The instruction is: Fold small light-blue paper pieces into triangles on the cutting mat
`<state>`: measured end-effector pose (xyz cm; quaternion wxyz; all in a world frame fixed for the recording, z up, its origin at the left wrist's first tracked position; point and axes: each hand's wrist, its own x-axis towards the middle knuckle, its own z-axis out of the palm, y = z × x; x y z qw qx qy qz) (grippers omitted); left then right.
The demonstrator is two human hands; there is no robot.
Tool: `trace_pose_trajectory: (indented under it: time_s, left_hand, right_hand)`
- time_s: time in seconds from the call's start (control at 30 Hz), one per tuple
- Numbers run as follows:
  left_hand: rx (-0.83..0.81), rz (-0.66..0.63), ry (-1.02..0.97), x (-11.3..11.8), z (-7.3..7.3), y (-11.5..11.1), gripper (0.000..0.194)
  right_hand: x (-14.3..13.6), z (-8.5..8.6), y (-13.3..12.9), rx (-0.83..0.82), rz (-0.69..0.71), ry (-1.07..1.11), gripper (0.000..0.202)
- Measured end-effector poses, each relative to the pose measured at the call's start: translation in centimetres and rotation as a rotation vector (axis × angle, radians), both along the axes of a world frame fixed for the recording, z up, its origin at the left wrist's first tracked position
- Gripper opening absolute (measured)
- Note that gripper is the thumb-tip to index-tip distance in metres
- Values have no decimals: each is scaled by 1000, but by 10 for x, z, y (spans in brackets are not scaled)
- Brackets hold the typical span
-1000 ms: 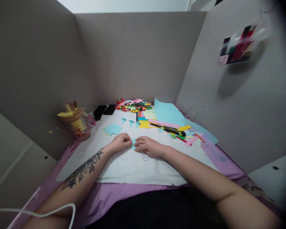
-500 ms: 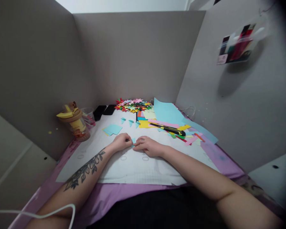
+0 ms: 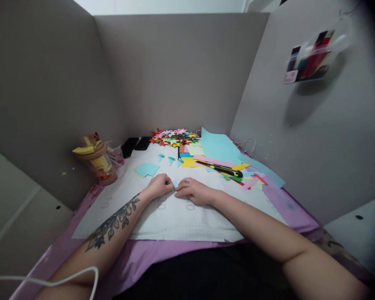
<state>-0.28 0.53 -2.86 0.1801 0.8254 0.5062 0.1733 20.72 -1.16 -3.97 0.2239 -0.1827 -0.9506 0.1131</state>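
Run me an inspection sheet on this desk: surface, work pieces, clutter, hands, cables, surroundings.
Surface: white paper sheet, slightly wrinkled, over a purple cloth.
Work pieces: small light-blue paper piece between the hands; three folded light-blue pieces beyond; light-blue paper squares overlapping nearby.
Clutter: utility knife lying on paper strips; heap of folded paper stars at the back; lidded cup on the left.
Hands: left hand pinches the small piece; right hand has fingertips against it.
Cables: white cable at lower left; ends out of view.
Surroundings: grey partitions on three sides.
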Motion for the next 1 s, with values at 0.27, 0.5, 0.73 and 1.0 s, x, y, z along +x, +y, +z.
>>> trace_pose_trajectory:
  time_s: [0.27, 0.5, 0.73, 1.0]
  left_hand:
    - [74, -41, -14, -3, -5, 1, 15]
    - [117, 31, -33, -12, -5, 4, 13]
    - [117, 120, 16, -18, -2, 4, 12]
    - [122, 113, 24, -17, -1, 3, 11]
  right_hand:
    - [-1, -3, 0, 43, 18, 15, 38]
    - [-5, 2, -8, 14, 32, -39, 38]
    - [-20, 10, -17, -21, -113, -242, 47]
    - [-23, 15, -24, 35, -174, -234, 32]
